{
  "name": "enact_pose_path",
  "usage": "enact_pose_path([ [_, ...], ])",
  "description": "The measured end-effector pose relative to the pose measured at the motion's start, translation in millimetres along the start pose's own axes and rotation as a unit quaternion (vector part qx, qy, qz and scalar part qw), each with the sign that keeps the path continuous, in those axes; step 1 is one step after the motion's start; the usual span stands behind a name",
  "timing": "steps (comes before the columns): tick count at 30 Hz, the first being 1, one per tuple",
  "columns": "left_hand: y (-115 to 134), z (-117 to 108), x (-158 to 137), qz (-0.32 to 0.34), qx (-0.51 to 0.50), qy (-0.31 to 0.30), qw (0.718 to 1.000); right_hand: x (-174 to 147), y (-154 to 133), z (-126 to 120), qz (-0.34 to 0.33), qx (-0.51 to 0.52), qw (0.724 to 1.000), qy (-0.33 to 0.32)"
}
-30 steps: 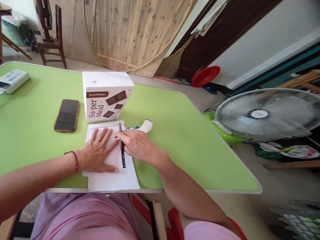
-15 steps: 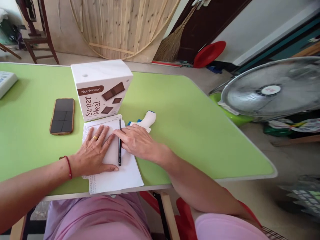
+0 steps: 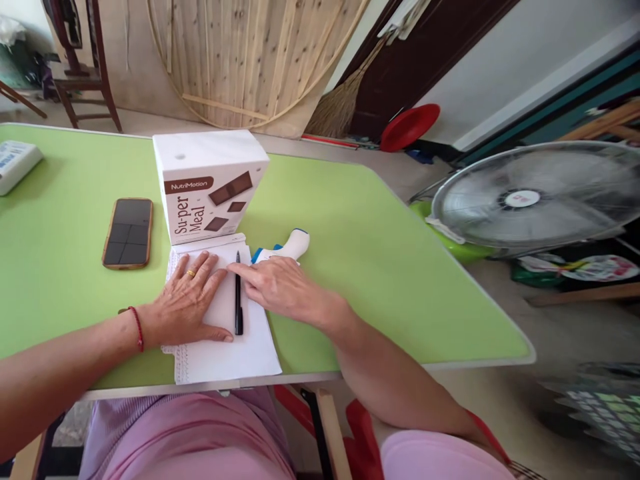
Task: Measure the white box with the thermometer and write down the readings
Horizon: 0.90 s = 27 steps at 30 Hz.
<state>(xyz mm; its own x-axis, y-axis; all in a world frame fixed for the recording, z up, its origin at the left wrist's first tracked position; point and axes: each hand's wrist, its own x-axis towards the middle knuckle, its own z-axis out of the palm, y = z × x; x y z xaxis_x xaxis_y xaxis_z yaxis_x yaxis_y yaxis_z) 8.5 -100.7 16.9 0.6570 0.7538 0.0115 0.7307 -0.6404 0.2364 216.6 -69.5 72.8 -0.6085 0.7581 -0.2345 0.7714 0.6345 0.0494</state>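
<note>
My left hand lies flat with spread fingers on a white sheet of a spiral-edged notepad. A black pen rests lengthwise on the same paper, tip pointing away from me, just right of my left hand. My right hand stretches its index finger across the pen's upper part, touching or just above it; the other fingers are loosely bent and do not grip the pen. Partly hidden behind this hand is a white and blue gun-shaped thermometer. A white and brown "Su-per Meal" box stands upright behind the notepad.
A phone lies left of the box on the green table. At the far left edge is a white box. A large fan stands beyond the table's right side, and a chair is at the back left.
The pen has rolled on its axis and shifted slightly, so its clip now shows at the side. Both hands stay nearly in place; the view has turned a little.
</note>
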Motion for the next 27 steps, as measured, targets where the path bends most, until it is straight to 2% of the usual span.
enact_pose_path([
  [2, 0, -1, -1, 0.005, 0.0, 0.006, 1.0, -3, 12, -3, 0.032, 0.002, 0.999, 0.04],
  [5, -1, -2, -1, 0.015, -0.002, 0.007, 1.0, -5, 40, -2, 0.123, -0.012, 0.985, 0.122],
  [7, -2, -2, -2, 0.014, -0.003, 0.005, 1.0, -2, 60, 3, 0.151, -0.021, 0.98, 0.124],
  [11, -4, -1, -2, 0.015, -0.012, 0.022, 1.0, 5, 86, 15, 0.129, -0.011, 0.99, 0.058],
  [15, -4, -1, -3, 0.017, -0.01, 0.025, 0.999, 8, 88, 17, 0.066, 0.02, 0.997, 0.026],
  [18, -3, -2, -3, 0.034, 0.006, 0.02, 0.999, 7, 88, 17, 0.037, 0.032, 0.998, 0.028],
  [21, -2, -3, -2, 0.076, 0.0, 0.024, 0.997, 7, 94, 19, 0.023, 0.053, 0.996, 0.062],
  [23, -1, -3, -2, 0.101, -0.013, 0.035, 0.994, 8, 98, 21, 0.03, 0.089, 0.989, 0.115],
  [25, -2, -3, -2, 0.119, -0.025, 0.045, 0.992, 9, 96, 21, 0.051, 0.152, 0.971, 0.178],
  [27, -3, -2, -2, 0.131, -0.034, 0.049, 0.99, 9, 85, 20, 0.059, 0.24, 0.941, 0.23],
])
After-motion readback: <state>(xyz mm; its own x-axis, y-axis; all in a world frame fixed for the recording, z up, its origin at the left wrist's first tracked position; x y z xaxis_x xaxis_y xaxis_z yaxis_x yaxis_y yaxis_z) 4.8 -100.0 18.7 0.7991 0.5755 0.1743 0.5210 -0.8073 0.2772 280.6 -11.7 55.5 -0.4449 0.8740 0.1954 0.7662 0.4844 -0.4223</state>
